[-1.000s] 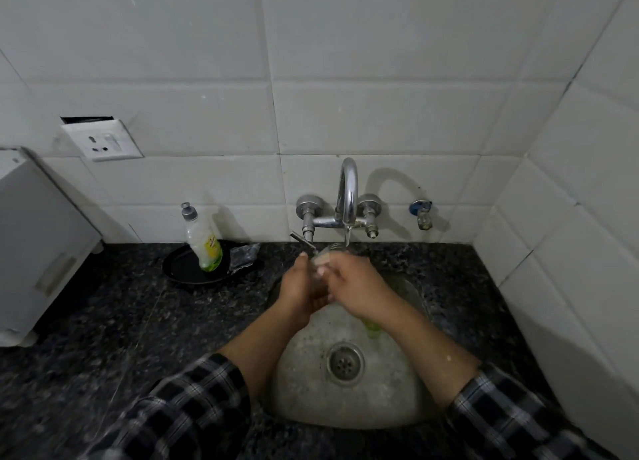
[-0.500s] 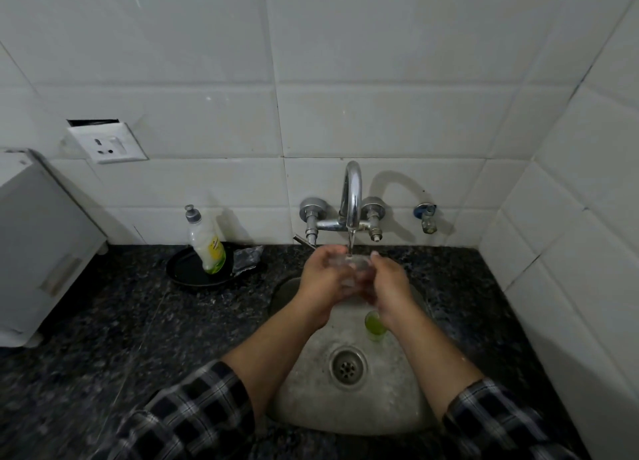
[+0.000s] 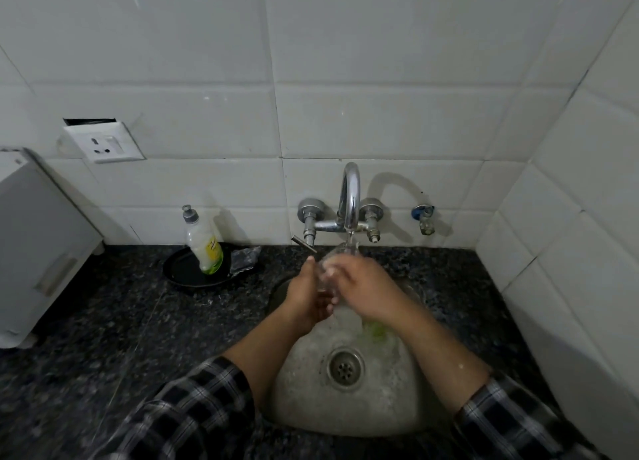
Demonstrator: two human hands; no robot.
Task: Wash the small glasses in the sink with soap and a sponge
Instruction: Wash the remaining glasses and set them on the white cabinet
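A small clear glass [image 3: 337, 255] is held under the chrome tap [image 3: 350, 200], where a thin stream of water runs into it. My left hand [image 3: 307, 295] grips the glass from the left. My right hand [image 3: 363, 286] covers it from the right, fingers over its rim. Most of the glass is hidden between the hands. Below them lies the steel sink [image 3: 311, 373] with its drain [image 3: 345, 368]. A green sponge [image 3: 377, 331] lies in the sink under my right wrist, partly hidden. A soap bottle [image 3: 204, 245] stands left of the tap.
The soap bottle stands in a black dish [image 3: 183, 273] on the dark granite counter [image 3: 103, 338], with a crumpled wrapper [image 3: 245, 257] beside it. A white appliance [image 3: 38, 245] sits at far left. A small blue valve [image 3: 424, 217] is on the wall. Tiled walls close in behind and right.
Both hands stay at the glass under the running tap. My right hand has shifted left over the top of the glass, and my left hand has dropped slightly lower.
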